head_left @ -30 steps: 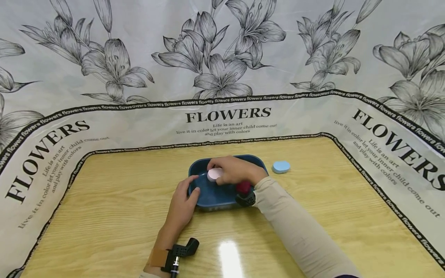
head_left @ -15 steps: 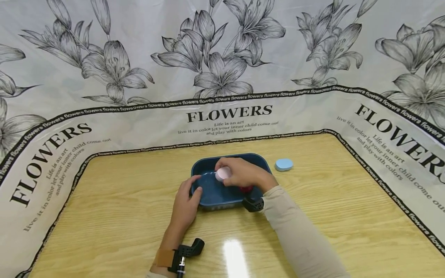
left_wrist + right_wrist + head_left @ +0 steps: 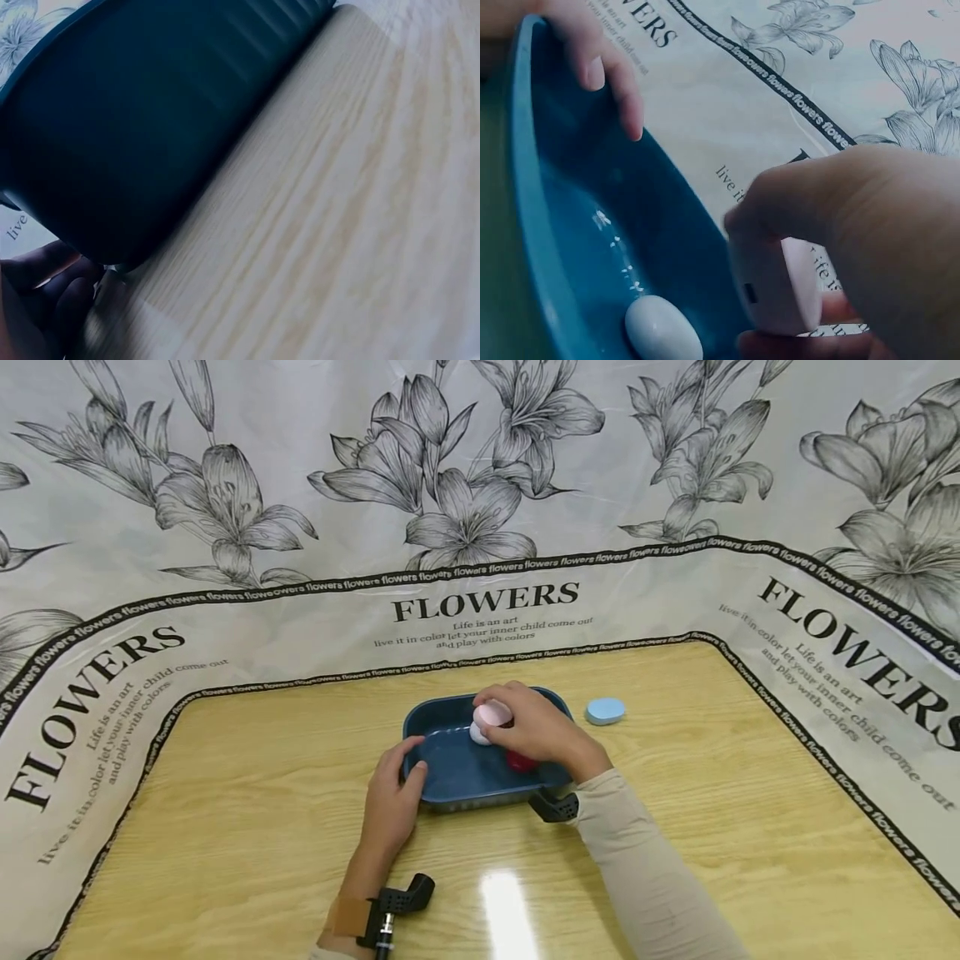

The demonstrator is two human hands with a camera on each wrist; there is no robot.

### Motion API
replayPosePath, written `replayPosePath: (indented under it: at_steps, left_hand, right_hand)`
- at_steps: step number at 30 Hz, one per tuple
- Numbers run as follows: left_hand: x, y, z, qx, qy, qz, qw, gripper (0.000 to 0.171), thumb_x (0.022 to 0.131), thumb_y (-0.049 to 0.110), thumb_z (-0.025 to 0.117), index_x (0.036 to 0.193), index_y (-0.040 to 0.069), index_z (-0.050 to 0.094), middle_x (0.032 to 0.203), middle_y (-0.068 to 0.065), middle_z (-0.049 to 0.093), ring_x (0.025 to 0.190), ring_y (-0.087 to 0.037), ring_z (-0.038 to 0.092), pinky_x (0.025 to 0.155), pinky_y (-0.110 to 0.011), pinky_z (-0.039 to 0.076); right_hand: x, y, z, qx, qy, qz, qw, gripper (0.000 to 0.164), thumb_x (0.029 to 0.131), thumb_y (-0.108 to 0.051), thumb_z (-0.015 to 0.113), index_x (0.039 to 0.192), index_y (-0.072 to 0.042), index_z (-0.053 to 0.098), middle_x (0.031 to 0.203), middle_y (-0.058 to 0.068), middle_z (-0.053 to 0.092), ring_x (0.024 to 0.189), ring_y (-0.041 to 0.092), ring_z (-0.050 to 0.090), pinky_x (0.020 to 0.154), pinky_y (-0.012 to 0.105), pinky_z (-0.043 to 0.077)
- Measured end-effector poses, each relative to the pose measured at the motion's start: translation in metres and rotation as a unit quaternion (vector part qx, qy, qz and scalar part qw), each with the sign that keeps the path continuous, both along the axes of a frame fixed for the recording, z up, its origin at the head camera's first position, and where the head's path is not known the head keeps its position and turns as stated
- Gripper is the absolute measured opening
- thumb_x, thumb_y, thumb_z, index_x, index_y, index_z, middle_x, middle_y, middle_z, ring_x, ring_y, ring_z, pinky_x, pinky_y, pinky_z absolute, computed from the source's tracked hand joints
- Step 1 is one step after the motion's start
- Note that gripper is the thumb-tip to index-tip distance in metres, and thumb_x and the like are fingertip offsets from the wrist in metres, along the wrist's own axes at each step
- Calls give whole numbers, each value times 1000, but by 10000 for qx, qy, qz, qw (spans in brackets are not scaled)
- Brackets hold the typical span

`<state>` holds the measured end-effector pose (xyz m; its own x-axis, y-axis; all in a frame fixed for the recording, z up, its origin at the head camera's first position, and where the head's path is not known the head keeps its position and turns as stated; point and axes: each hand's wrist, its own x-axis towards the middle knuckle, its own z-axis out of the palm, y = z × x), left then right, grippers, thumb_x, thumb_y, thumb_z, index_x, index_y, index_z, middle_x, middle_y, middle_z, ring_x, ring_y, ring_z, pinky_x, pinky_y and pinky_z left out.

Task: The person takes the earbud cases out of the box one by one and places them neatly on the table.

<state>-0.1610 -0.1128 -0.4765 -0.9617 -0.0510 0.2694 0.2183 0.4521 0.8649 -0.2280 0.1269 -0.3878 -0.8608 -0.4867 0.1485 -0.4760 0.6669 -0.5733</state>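
Head view showed a pale pink, rounded case (image 3: 492,714) in the right hand (image 3: 536,727), its thumb and fingers curled round the sides, leaving only the gap that the case filled. It was held above the floor of a deep blue, rectangular tray (image 3: 457,768) with rounded corners, toward the back rim; a small dark slot marked its side in the right wrist view. Just below it, a glossy white egg-shaped piece (image 3: 664,330) lay on the tray floor. A dark red piece (image 3: 520,762), partly hidden by the right hand, sat toward the tray's right end, its shape unclear. Open floor stretched from the egg-shaped piece to the left wall.

At that wall the left hand (image 3: 393,785) had hold of the tray, thumb and index finger bent over the rim, other fingers against the outside.

Beyond the tray's back right corner, well apart from the rim, a light blue oval case (image 3: 605,711) lay flat on the yellow wood-grain worktop (image 3: 262,777). A strip of worktop separated the tray from the back edge, where white flower-printed cloth (image 3: 487,527) rose; wider stretches ran toward the left and right edges.
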Motion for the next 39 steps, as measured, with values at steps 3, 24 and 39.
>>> replayPosePath:
  at_steps: [3,24,39]
  left_hand:
    - [1,-2,0,18,20,3,10000,36,101,19,57,137,19,61,139,-7,55,134,-24,47,110,-50,36]
    - [2,-6,-1,-88,-30,-254,9996,38,103,22,55,140,19,57,141,-6,53,135,-23,45,111,-51,35]
    - [4,-4,-1,-33,-143,-215,9997,38,103,23,55,141,22,57,143,-3,51,137,-21,43,112,-51,34]
  right_hand:
    - [2,3,-2,-135,150,-223,9995,38,93,-26,72,129,-17,66,119,9,58,101,22,58,88,44,50]
    - [7,20,-6,-589,803,-660,9928,40,91,-28,74,129,-14,67,126,6,59,111,23,58,92,44,50]
    - [11,41,-9,-711,869,-1074,9879,52,88,-22,75,136,-6,61,130,15,56,103,28,59,82,41,51]
